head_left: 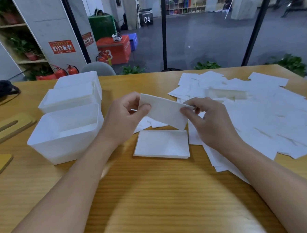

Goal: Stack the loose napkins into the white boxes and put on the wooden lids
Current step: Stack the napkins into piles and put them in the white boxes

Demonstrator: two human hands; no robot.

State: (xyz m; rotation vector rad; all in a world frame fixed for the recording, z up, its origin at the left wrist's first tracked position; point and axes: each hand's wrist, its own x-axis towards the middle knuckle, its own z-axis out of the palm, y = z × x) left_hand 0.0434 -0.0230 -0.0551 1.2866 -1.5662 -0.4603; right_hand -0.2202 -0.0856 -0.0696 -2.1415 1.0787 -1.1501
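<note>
The napkin (164,112) I hold is plain white, as is the small stack (161,144) below it and the loose spread (255,111) to my right. My three boxes (66,133) are milky, translucent white. The bench (153,196) is honey-yellow wood with fine darker grain lines; the slotted lids (9,127) are the same pale yellow-brown with darker edges

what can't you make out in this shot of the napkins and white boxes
Head view:
- Far white plastic box: its inside is hidden behind the middle white box.
- Slotted wooden lid: cut off by the left frame edge.
- Pale block among the loose white napkins: too washed out to identify.
- Folded napkin, pinched by left hand and right hand: sheet count unreadable.
</note>
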